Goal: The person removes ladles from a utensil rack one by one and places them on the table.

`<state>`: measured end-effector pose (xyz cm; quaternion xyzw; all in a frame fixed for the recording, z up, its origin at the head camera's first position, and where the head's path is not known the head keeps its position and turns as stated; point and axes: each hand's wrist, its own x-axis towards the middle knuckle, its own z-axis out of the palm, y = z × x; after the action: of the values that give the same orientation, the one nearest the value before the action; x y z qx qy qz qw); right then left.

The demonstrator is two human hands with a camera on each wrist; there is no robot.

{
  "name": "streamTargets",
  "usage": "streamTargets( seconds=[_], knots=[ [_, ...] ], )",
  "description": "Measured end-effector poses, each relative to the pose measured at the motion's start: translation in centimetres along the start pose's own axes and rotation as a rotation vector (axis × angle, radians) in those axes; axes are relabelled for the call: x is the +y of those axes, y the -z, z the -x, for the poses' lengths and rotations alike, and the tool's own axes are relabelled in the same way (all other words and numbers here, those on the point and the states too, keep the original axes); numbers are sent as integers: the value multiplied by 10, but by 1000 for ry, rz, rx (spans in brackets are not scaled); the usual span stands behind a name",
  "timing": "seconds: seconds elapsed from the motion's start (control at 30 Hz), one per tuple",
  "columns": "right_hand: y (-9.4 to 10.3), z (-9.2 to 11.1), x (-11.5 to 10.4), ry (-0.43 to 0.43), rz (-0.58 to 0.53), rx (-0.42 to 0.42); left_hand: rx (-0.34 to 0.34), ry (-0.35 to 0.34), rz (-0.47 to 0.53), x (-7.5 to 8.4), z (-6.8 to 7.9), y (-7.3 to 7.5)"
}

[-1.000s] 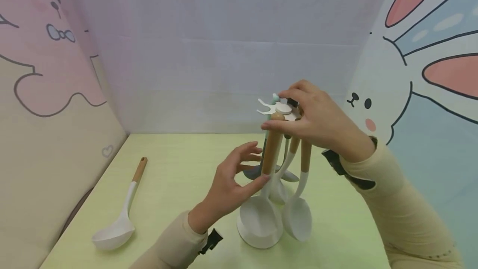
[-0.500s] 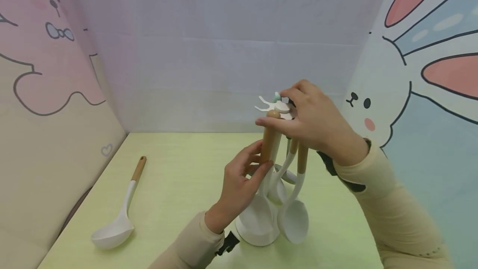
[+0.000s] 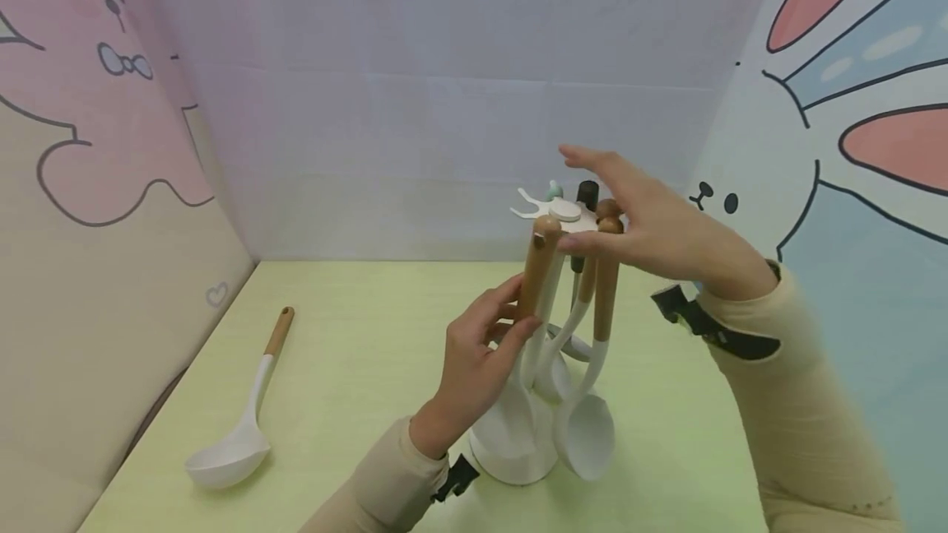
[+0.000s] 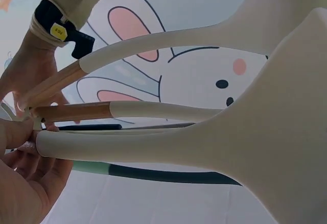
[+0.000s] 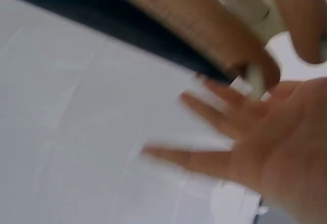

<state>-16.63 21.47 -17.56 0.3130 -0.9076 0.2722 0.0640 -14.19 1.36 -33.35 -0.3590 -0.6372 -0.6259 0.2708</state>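
My left hand (image 3: 481,352) pinches the wooden handle (image 3: 536,270) of a utensil with a broad white head (image 4: 286,111). It hangs upright at the front of a white utensil rack (image 3: 565,210), its handle top right beside the rack's crown. My right hand (image 3: 659,229) is spread beside the crown, fingers extended and thumb near the handle tops; it is blurred in the right wrist view. A white ladle (image 3: 585,438) with a wooden handle hangs at the rack's right. Behind it are a smaller white utensil (image 3: 551,377) and a dark-handled one (image 3: 587,194).
Another white ladle (image 3: 230,457) with a wooden handle lies on the pale yellow table (image 3: 363,336) at the left. The rack's round white base (image 3: 518,471) stands on the table. Cloth walls printed with cartoon animals enclose the sides, with a plain pale cloth (image 3: 415,105) behind.
My left fingers have closed around the utensil's handle, higher than before. My right hand has let go at the rack's crown, opened its fingers and drawn slightly to the right.
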Motion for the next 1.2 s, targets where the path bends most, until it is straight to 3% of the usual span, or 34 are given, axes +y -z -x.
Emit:
streamTargets(
  seconds=[0.13, 0.27, 0.43, 0.8, 1.0, 1.2],
  knots=[
    [8, -5, 31, 230, -224, -63, 2, 13, -2, 0, 0, 2],
    [4, -13, 58, 337, -424, -103, -1, 10, -17, -1, -1, 3],
    [-6, -20, 75, 388, -584, -149, 2, 11, -30, -2, -1, 3],
    [-21, -32, 80, 516, -907, -270, -1, 25, -28, -1, -1, 3],
    [-25, -33, 80, 559, -985, -282, -9, 7, -28, 0, -2, 5],
    [-26, -34, 80, 549, -1015, -293, -18, -11, -26, 1, -3, 7]
  ],
)
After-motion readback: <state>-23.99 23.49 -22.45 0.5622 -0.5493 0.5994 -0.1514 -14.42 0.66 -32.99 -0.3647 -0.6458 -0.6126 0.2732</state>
